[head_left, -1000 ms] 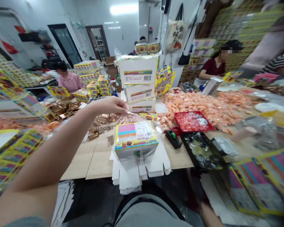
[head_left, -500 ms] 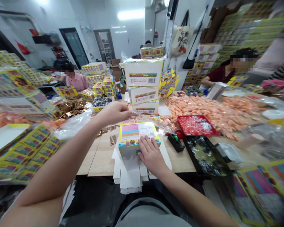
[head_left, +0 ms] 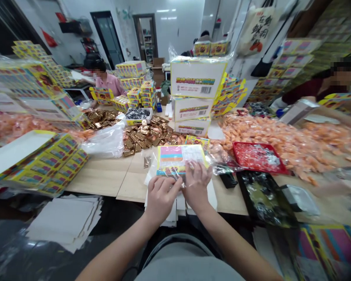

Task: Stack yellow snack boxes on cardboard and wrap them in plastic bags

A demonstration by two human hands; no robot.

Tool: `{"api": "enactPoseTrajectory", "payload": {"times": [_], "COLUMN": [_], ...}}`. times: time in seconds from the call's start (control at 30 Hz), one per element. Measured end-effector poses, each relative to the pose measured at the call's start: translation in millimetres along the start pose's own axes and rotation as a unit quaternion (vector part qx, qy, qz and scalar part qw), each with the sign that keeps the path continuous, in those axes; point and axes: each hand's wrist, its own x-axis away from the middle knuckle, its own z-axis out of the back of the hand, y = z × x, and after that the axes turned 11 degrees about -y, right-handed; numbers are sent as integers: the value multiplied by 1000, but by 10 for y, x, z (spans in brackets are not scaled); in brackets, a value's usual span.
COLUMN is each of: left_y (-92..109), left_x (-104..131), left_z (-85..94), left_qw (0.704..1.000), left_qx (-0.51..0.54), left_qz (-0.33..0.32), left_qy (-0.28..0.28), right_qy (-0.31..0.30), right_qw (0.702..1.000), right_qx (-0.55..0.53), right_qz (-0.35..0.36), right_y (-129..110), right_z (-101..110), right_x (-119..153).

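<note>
Left hand [head_left: 161,197] has come back from beyond the box [head_left: 179,154] to its near edge, beside right hand [head_left: 197,185]. Largest down: table [head_left: 102,175] bears everything. Carton stack [head_left: 190,86] stands upright behind the box, probably parked out of the hands' way, ends facing the wearer: multicolour Chinese title, barcode, small print unreadable. Box lies flat, centred before the wearer, over white cardboard; magenta/blue/orange panels, text too small. Tote bag [head_left: 256,29]: "在" legible, rest unsure. Left fingers curl, seemingly pinching clear film [head_left: 175,174], likely for tension. Right fingers bend, slightly parted, on the box top, likely steadying it; can't tell if its thumb pinches.
</note>
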Motion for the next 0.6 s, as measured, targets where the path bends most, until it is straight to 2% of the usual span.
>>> {"api": "enactPoseTrajectory", "payload": {"times": [0.07, 0.1, 0.13, 0.17, 0.2, 0.27, 0.33, 0.37, 0.4, 0.47, 0.53, 0.6], "left_y": [-16, -23, -28, -33, -38, -58, -97, -122, -148, -182, -161, -59], "left_x": [60, 88, 115, 139, 159, 184, 195, 206, 230, 334, 513, 697], "left_z": [-34, -47, -61, -75, -89, -120, -153, -172, -194, -242, -289, -305], "left_qw": [1000, 999, 999, 999, 999, 998, 996, 996, 996, 996, 996, 994], "left_qx": [-6, -11, -15, -18, -22, -34, -45, -50, -53, -61, -53, 40], "left_qz": [-11, -17, -23, -26, -28, -30, -33, -37, -40, -46, -45, 19], "left_qy": [21, 27, 32, 37, 41, 52, 62, 64, 63, 53, 63, 97], "right_qy": [77, 105, 106, 80, 37, -59, -94, -90, -81, -59, -46, -36], "right_qw": [997, 992, 984, 966, 931, 811, 691, 649, 618, 574, 545, 532], "right_qx": [-21, -65, -137, -235, -346, -545, -655, -681, -697, -720, -738, -745], "right_qz": [-15, -26, -45, -75, -114, -205, -292, -327, -355, -386, -395, -401], "right_y": [85, 126, 160, 184, 197, 193, 167, 152, 138, 116, 111, 123], "right_z": [13, 30, 56, 90, 134, 231, 313, 338, 348, 321, 244, 146], "right_x": [127, 202, 273, 328, 359, 339, 241, 188, 148, 130, 193, 294]}}
